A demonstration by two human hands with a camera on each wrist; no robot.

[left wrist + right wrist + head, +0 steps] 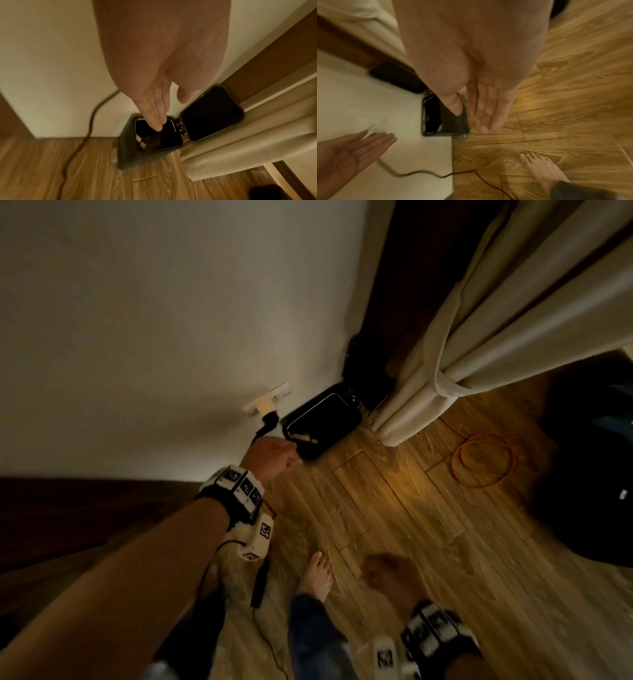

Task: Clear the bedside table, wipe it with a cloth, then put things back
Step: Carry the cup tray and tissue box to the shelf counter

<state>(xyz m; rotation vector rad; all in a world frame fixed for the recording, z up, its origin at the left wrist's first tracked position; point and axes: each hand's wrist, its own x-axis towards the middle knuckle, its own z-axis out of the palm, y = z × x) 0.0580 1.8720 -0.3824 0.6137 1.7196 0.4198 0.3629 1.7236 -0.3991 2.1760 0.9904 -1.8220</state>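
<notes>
A black pedal bin [337,419] stands on the floor against the wall with its lid [211,116] swung up. Pale scraps [141,142] lie inside it. My left hand [274,453] reaches out over the bin's near rim; in the left wrist view its fingers [154,108] are straight and hold nothing. My right hand [387,573] hangs low and blurred over the floor. The right wrist view shows that hand [476,116] flat, fingers straight, empty. No bedside table or cloth is in view.
A wall socket with a plug [267,405] sits just left of the bin, and its dark cable [89,121] trails to the wooden floor. A tied cream curtain [479,337] hangs right of the bin. An orange cable coil [486,460] and a dark bulky object [589,474] lie further right.
</notes>
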